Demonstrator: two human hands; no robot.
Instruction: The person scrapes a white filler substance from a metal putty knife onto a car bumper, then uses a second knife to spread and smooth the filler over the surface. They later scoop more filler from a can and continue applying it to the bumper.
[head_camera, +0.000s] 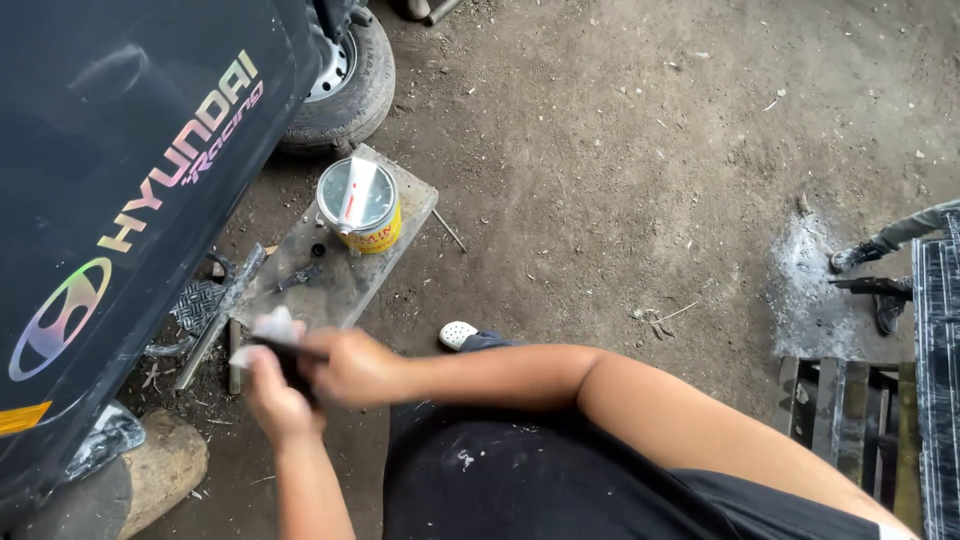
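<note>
Head view looks down on a dark flat tool (290, 362), perhaps a spreader or scraper, held between both hands just above the ground and near the edge of a grey board (340, 270). The left hand (272, 392) is closed around the tool's lower part, while the right hand (350, 368) is folded over its other end; something pale, a rag or a dab of filler (272, 325), sits at the top, blurred too much to tell which. On the board beyond stands a round tin (358, 205) with a yellow wall, and a white tube (356, 190) lies across its open top; a small dark stick-like tool (296, 278) lies on the board beside it. A dark car body panel (130, 200) fills the left side, with a wheel (345, 75) behind the tin. As a judgement, working the blade well calls for a firm hold with the left hand and short, even strokes with the right, keeping the pale material off the dirt floor (620, 150). A white shoe (458, 334) shows by the person's knee.
</note>
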